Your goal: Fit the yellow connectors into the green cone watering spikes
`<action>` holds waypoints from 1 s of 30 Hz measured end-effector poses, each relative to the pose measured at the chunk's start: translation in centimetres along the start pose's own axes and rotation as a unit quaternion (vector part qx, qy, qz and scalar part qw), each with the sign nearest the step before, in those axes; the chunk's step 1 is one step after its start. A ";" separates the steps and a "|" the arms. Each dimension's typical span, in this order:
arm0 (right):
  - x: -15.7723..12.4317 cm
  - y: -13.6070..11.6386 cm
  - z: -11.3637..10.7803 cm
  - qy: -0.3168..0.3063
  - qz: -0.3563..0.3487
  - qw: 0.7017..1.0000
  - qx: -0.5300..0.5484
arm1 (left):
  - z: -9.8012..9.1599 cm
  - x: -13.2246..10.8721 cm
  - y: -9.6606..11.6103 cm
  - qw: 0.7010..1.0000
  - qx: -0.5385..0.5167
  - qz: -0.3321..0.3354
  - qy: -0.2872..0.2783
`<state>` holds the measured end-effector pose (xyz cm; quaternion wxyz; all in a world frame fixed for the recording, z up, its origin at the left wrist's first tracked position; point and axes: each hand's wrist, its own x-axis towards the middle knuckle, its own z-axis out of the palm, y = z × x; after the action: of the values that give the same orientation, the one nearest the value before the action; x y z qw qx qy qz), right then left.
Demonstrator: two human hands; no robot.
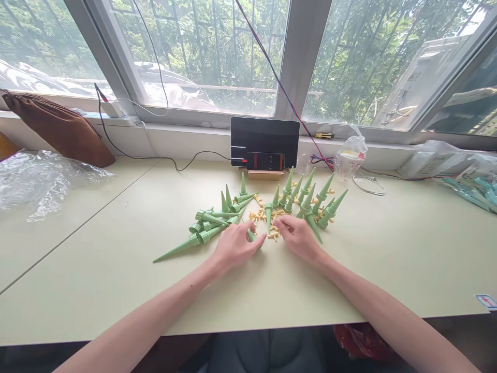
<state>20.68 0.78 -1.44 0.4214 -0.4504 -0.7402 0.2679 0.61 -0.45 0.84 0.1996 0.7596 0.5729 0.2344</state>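
Observation:
My left hand (237, 242) is closed around a green plastic watering spike (253, 236), largely covered by the fingers. Opposite it, my right hand (298, 234) pinches at the edge of a pile of small yellow valves (259, 215); a yellow valve shows at its fingertips, partly hidden. Loose green spikes (209, 228) lie heaped left of my left hand, some with hollow ends showing. Beyond my right hand, several spikes with yellow valves fitted (306, 194) stand point up in a cluster. One spike (268, 215) stands point down between the hands.
A phone (266, 161) leans against a dark tablet (265, 134) at the back, on a small cardboard stand (266, 175). Clear plastic wrap (42, 178) and a brown bag (58, 127) lie left. Plastic packets (476, 178) are at the far right, a white cable (368, 185) behind.

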 end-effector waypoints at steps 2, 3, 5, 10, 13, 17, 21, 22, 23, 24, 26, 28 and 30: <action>0.0 0.0 0.0 -0.002 -0.001 1.000 0.000 | 0.1 0.0 0.0 1.000 -0.003 0.003 -0.003; 0.0 0.0 0.0 -0.001 -0.002 1.000 -0.002 | 0.1 0.0 0.0 1.000 -0.006 0.005 -0.004; 0.0 0.1 0.0 -0.001 -0.003 1.000 -0.004 | 0.1 -0.1 0.0 1.000 -0.013 0.011 -0.007; -0.1 0.3 0.0 -0.005 0.004 1.000 0.012 | 0.1 -0.1 0.0 0.999 -0.034 0.026 -0.010; -0.1 0.3 0.0 0.000 0.018 0.999 0.027 | 0.3 0.0 -0.2 0.999 -0.039 0.034 0.002; -0.1 0.3 0.0 0.010 0.024 0.999 0.031 | 0.8 0.2 -0.7 0.994 -0.062 0.084 0.032; 0.0 0.2 0.0 0.016 0.025 0.999 0.033 | 1.1 0.3 -0.9 0.984 -0.108 0.131 0.052; 0.0 0.2 0.0 0.018 0.026 0.999 0.034 | 1.1 0.3 -0.9 0.983 -0.116 0.133 0.056; 0.0 0.2 0.0 0.019 0.027 0.999 0.034 | 1.1 0.3 -0.9 0.982 -0.123 0.132 0.059; 0.1 0.2 -0.1 0.020 0.029 0.999 0.034 | 1.1 0.3 -0.9 0.981 -0.128 0.130 0.062; 0.1 0.1 -0.1 0.020 0.030 0.999 0.034 | 1.1 0.3 -0.9 0.980 -0.137 0.127 0.065; 0.1 0.1 -0.1 0.020 0.029 0.999 0.034 | 1.1 0.3 -0.9 0.978 -0.149 0.127 0.065; 0.0 0.1 -0.1 0.020 0.026 0.999 0.033 | 1.2 0.3 -1.0 0.976 -0.160 0.131 0.067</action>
<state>20.81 0.86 -1.45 0.4434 -0.4607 -0.7105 0.2938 0.62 0.04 -0.62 0.2474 0.7684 0.4357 0.3981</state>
